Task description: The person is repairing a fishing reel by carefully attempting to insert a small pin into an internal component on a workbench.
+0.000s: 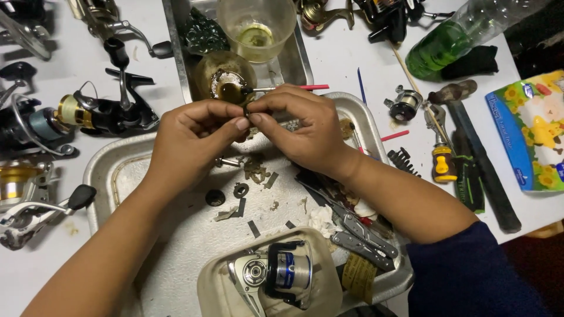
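Observation:
My left hand (194, 138) and my right hand (299, 126) meet fingertip to fingertip over a metal tray (106, 170), pinching a small dark ring-shaped part (247, 110) between them. The part is mostly hidden by my fingers. Below the hands, small washers and dark round parts (239, 189) and flat metal scraps lie loose in the tray. A silver and blue fishing reel (282, 273) rests in a pale plastic lid (208, 290) at the tray's near edge. Folding pliers (361, 232) lie beside my right forearm.
A second tray (176, 41) behind holds a greasy jar lid (226, 79), a brush with a red handle (294, 88) and a clear cup (257, 23). Several fishing reels (100, 111) lie at left. A hammer (476, 147), screwdriver (443, 161), green bottle (452, 38) and tissue pack (531, 129) sit at right.

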